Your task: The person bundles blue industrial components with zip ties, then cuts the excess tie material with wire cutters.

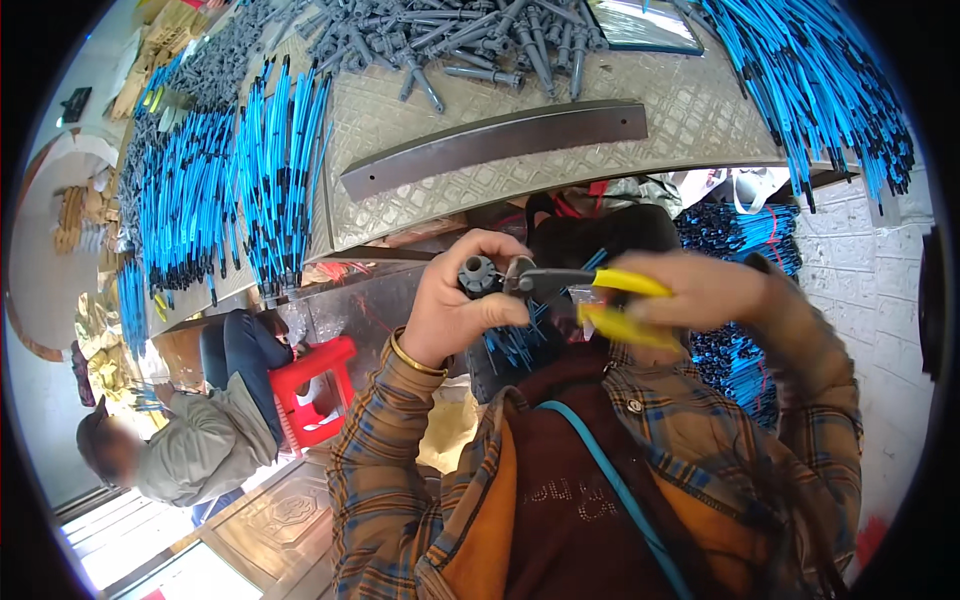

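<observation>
My left hand (450,305) is closed around a dark grey plastic fitting (478,276), whose round, ribbed end with a hole faces up. A gold-coloured bangle circles that wrist. In my right hand (705,290), smeared by motion, is a pair of pliers (625,310) with yellow handles. Their metal jaws reach left to the fitting, beside my left thumb and fingers. Whether the jaws touch or grip it, I cannot tell. Several thin blue rods (515,340) show below my hands, partly hidden by them.
On the patterned table (400,205) lie a dark metal bar (500,145), a heap of grey plastic fittings (450,40) and bundles of blue rods with black ends (185,190). More blue rods (810,80) overhang its right edge. A person (215,430) sits at left near a red stool (315,390).
</observation>
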A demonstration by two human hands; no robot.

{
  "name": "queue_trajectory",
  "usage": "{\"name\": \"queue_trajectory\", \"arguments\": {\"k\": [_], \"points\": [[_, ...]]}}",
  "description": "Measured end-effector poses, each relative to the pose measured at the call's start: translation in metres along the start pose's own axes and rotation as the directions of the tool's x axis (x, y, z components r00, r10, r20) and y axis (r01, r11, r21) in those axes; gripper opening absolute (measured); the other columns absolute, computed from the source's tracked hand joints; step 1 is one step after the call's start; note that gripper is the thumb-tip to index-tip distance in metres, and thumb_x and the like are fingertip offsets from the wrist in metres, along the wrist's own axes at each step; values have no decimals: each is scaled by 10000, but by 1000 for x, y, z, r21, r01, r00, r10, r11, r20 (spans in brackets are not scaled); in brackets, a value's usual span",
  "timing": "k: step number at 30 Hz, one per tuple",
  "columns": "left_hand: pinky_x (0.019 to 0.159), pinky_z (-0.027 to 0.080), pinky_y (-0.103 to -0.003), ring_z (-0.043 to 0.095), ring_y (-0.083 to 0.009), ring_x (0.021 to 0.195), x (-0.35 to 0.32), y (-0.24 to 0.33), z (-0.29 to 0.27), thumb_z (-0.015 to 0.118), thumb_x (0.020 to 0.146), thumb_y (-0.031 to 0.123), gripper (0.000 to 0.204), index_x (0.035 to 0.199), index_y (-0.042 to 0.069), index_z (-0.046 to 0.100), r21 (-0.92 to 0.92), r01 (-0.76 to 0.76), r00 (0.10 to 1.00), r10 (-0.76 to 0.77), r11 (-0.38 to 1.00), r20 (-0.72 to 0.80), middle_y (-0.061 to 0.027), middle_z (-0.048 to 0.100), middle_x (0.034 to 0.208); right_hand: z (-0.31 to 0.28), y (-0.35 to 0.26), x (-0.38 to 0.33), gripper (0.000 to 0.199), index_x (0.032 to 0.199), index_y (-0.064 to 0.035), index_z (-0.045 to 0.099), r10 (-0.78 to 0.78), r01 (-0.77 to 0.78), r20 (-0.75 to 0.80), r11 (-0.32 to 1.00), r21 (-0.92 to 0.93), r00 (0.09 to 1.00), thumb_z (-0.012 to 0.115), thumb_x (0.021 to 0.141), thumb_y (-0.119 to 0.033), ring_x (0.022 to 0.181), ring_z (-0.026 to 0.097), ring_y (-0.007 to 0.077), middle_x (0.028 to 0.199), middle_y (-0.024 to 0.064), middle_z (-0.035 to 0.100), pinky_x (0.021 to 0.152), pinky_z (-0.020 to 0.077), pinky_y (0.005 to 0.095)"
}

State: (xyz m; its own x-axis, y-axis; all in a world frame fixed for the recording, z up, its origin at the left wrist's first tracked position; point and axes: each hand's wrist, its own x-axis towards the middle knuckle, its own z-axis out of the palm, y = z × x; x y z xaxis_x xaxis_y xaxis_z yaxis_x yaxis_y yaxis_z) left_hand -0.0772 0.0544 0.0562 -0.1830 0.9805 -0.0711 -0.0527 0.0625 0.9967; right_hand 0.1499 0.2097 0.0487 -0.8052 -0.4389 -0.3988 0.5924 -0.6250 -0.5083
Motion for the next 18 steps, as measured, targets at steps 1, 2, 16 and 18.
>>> {"name": "queue_trajectory", "arguments": {"k": [1,2,16,18], "points": [[645,455,-220,577,-106,715,0,-1,-1,801,633,213,466,956,-1,542,28,-17,998,16,999,54,-42,586,810,0,5,2,429,1215,-9,381,5,-5,3,998,68,1000,544,840,-140,528,591,168,686,113,586,439,472,289],[639,453,-216,576,-104,711,0,-2,-2,798,638,206,461,960,-2,540,56,-36,994,30,998,108,-40,584,805,-1,15,9,429,1215,-9,381,2,-2,0,998,70,1000,544,840,-140,528,591,168,686,113,586,439,472,289],[659,454,-221,577,-110,752,15,0,1,812,610,195,456,936,5,556,107,-36,987,19,994,160,-37,584,825,-18,64,37,492,1202,24,363,-143,-5,267,874,486,953,605,820,-166,445,572,193,597,156,558,392,471,301],[722,424,-227,527,-95,799,11,0,-3,812,608,159,443,951,25,566,69,-15,977,0,997,213,-14,558,869,-16,55,35,491,1204,26,368,-154,69,211,930,361,965,607,816,-159,471,579,196,631,156,566,410,475,298]]}}
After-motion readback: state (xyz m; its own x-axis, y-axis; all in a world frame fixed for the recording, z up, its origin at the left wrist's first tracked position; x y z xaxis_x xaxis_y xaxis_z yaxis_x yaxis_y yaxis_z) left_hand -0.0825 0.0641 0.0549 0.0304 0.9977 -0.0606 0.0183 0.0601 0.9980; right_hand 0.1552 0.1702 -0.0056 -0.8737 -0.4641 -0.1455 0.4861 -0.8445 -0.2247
